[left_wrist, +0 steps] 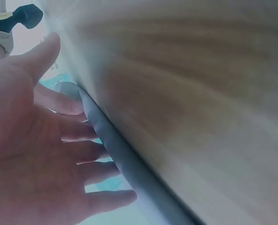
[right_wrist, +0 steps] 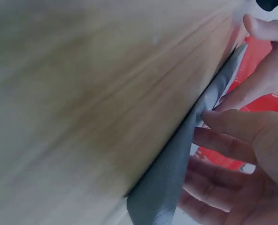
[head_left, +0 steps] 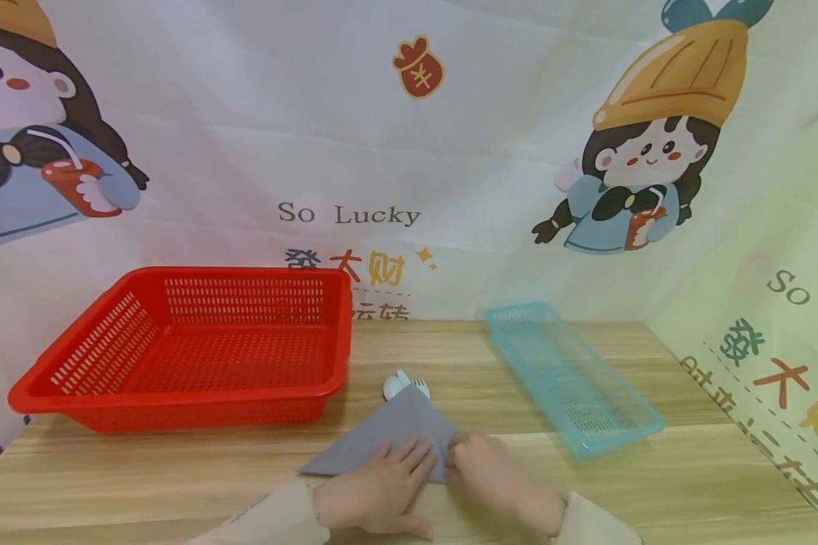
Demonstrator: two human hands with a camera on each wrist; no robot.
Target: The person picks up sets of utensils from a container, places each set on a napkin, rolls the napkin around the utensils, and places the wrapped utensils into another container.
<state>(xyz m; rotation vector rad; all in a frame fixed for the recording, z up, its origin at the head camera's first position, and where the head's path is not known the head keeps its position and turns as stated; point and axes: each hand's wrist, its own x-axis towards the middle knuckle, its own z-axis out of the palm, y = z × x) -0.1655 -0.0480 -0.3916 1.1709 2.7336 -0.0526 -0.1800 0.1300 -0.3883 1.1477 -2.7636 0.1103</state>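
"Cloth?"

"Right of the red basket (head_left: 198, 398), the gray cloth (head_left: 397, 424) lay folded on the table (head_left: 109, 484). Probably light, limp, hard to damage; best taken by a corner or folded edge."

"Left hand?"

"The left hand (head_left: 388, 488) pressed down on it, fingers spread, gripping nothing."

"Right?"

"The right hand (head_left: 494, 477) curled at the cloth's right edge, apparently pinching it; blurry, so not certain."

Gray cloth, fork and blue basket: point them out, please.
Gray cloth (head_left: 385, 430), head view: its uncovered upper surface.
Fork (head_left: 419, 385), head view: its tines.
Blue basket (head_left: 568, 387), head view: its inside.
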